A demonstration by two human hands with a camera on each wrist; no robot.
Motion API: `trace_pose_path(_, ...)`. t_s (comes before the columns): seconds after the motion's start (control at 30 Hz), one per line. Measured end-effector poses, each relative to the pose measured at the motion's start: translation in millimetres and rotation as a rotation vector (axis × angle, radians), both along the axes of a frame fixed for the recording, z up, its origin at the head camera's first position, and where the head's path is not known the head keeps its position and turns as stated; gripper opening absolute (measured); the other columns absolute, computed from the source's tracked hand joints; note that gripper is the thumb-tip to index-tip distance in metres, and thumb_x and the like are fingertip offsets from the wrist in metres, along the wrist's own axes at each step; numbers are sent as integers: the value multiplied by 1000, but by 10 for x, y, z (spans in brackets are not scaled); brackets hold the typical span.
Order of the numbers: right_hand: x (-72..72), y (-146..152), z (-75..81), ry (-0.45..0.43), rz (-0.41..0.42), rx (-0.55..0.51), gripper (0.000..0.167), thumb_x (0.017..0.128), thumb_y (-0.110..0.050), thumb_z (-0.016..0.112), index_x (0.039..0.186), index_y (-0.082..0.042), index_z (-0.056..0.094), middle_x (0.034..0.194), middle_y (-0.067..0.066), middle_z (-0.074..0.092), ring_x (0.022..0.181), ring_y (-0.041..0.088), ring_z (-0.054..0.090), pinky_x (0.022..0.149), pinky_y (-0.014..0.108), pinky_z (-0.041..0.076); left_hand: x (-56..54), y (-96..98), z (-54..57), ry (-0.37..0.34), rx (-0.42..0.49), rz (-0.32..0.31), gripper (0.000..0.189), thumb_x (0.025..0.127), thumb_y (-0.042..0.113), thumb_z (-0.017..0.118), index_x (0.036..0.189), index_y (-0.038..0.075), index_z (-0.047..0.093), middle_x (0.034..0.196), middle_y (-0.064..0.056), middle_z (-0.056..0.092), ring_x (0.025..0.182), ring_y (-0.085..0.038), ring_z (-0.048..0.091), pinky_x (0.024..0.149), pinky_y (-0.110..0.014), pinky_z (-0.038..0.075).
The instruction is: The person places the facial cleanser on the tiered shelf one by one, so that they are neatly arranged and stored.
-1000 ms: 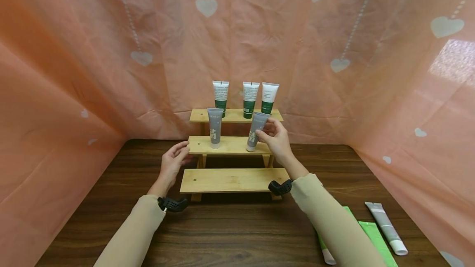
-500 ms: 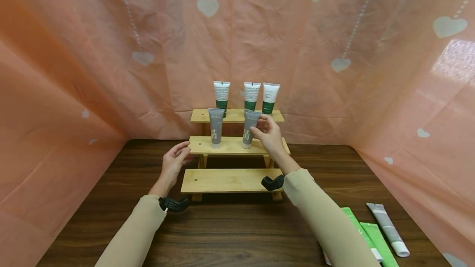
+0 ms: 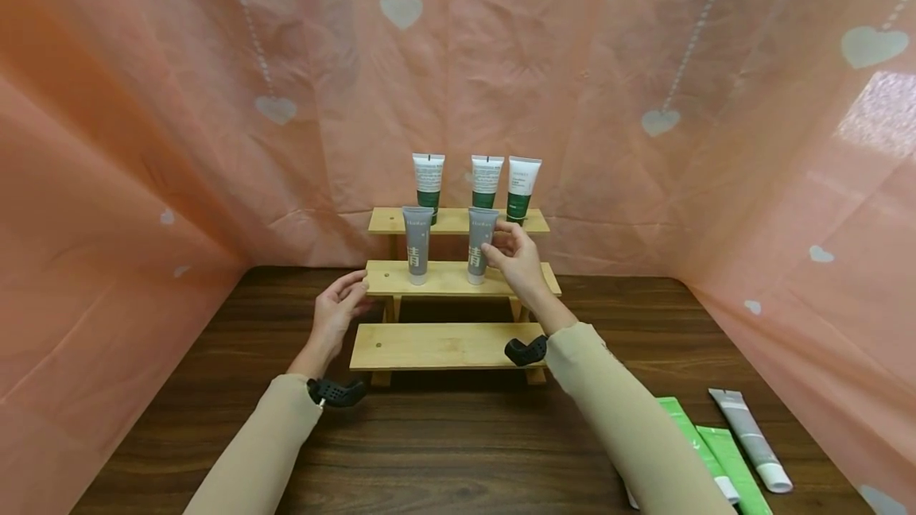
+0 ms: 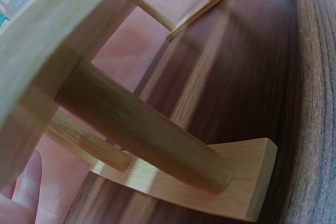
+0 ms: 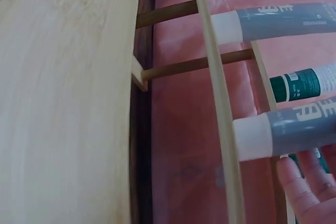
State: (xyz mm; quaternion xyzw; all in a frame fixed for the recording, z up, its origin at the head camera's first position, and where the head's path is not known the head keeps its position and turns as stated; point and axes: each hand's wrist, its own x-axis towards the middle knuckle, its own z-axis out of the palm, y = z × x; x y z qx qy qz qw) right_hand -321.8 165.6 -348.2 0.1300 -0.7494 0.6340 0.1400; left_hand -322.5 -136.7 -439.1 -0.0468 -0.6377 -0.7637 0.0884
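A three-step wooden display stand (image 3: 440, 346) is in the middle of the head view. On its middle step two grey tubes stand upright on white caps. My right hand (image 3: 521, 267) pinches the right grey tube (image 3: 478, 243), thumb on its front; in the right wrist view, fingers (image 5: 300, 190) lie against that tube's side. The left grey tube (image 3: 417, 243) stands apart from both hands. My left hand (image 3: 335, 312) grips the middle step's left end; part of that hand (image 4: 26, 195) shows below the wood in the left wrist view.
Several white-and-green tubes, among them a left one (image 3: 428, 177), stand on the top step. At the table's right lie green tubes (image 3: 731, 463) and a grey tube (image 3: 750, 439), partly behind my right sleeve. A pink curtain (image 3: 336, 181) surrounds the dark table (image 3: 415, 443).
The right grey tube was tilted in my right hand; it has moved slightly left and now stands upright on the middle step. My left hand has stayed at the step's end.
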Motion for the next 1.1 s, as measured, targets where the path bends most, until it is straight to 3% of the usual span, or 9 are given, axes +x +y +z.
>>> trace_pose_path(0.2, 75, 102, -99, -78, 17, -42, 37, 89, -4, 62, 124, 1, 52, 118, 21, 57, 100, 30, 59, 80, 48, 51, 145, 39, 166, -10, -3, -22, 39, 91, 15, 61, 126, -1, 55, 96, -1, 66, 97, -40, 58, 91, -55, 42)
trace_pose_path(0.63, 264, 363, -176, -88, 25, -134, 29, 89, -9, 63, 114, 5, 57, 106, 25, 60, 85, 27, 66, 77, 39, 53, 154, 40, 188, -8, -15, -18, 40, 92, 15, 60, 127, -1, 53, 103, -5, 66, 98, -38, 59, 90, -53, 44)
trace_pose_path(0.8, 321, 476, -220, -69, 30, -131, 33, 90, -10, 62, 115, 11, 54, 102, 26, 60, 79, 21, 66, 74, 36, 54, 155, 36, 187, -7, -12, -20, 40, 92, 14, 60, 128, -2, 53, 100, -5, 66, 90, -30, 62, 88, -51, 46)
trace_pose_path(1.1, 477, 640, -278, -74, 1, -123, 36, 90, -11, 62, 115, 13, 54, 92, 12, 65, 76, 21, 66, 70, 36, 56, 156, 33, 186, 10, -5, -37, 41, 92, 14, 59, 129, -3, 51, 102, -6, 66, 86, -24, 64, 89, -52, 45)
